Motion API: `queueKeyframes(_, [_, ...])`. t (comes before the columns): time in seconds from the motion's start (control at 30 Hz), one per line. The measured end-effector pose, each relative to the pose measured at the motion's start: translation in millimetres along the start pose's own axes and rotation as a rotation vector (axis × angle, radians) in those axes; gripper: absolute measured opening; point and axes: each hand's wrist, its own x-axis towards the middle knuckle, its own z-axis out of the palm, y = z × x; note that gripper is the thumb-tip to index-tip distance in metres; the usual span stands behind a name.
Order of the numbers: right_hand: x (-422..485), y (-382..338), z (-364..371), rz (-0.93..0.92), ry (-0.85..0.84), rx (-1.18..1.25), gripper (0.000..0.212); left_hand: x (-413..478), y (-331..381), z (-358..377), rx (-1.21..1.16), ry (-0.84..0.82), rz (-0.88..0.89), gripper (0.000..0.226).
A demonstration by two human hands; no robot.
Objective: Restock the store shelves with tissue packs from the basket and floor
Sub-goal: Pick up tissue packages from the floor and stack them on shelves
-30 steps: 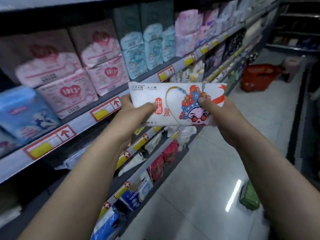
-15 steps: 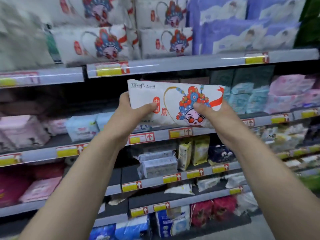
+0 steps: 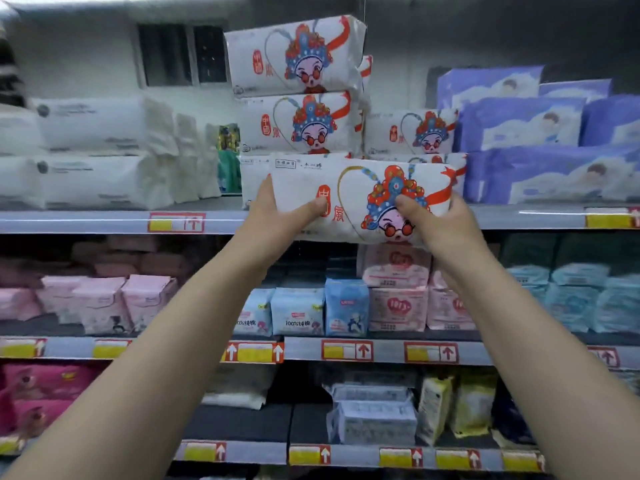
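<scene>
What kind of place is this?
Most likely a shop: long shelves stacked with wrapped tissue packs, red-and-yellow price tags along every shelf edge. The left hand and right hand hold one tissue pack.

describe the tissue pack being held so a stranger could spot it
On the top shelf, find the stack of white packs with a cartoon opera-mask face, between plain white packs and purple packs. The held tissue pack bears the same print, just in front of that stack's lowest row. It alone is off the shelf, gripped by the left hand and right hand.
</scene>
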Motion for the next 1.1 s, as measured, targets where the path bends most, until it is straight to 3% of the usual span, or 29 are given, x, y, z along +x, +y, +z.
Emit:
queueKeyframes(0.13, [27, -9, -7, -0.076, 0.053, -0.041, 0.040, 22, 4, 9, 0.066, -0.032, 0.098, 0.048])
queueKeyframes(0.37, [65, -20, -47, -0.166, 0.199, -0.154, 0.014, 67, 9, 57, 0.073, -0.152, 0.210, 0.053])
queueKeyframes(0.57, [104, -8, -72, -0.128, 0.194, -0.293, 0.035, 110, -8, 92, 0.160, -0.126, 0.221, 0.064])
queueKeyframes(0.77, [133, -5, -75, -0.085, 0.203, -0.461, 0.024, 138, -19, 114, 0.187, -0.109, 0.142, 0.059])
queueKeyframes(0.93, [155, 2, -82, -0.019, 0.146, -0.691, 0.041, 159, -26, 123, 0.314, -0.093, 0.102, 0.060])
queueKeyframes(1.1, [162, 16, -82, -0.001, 0.198, -0.863, 0.039, 168, -31, 132, 0.392, -0.038, 0.054, 0.072])
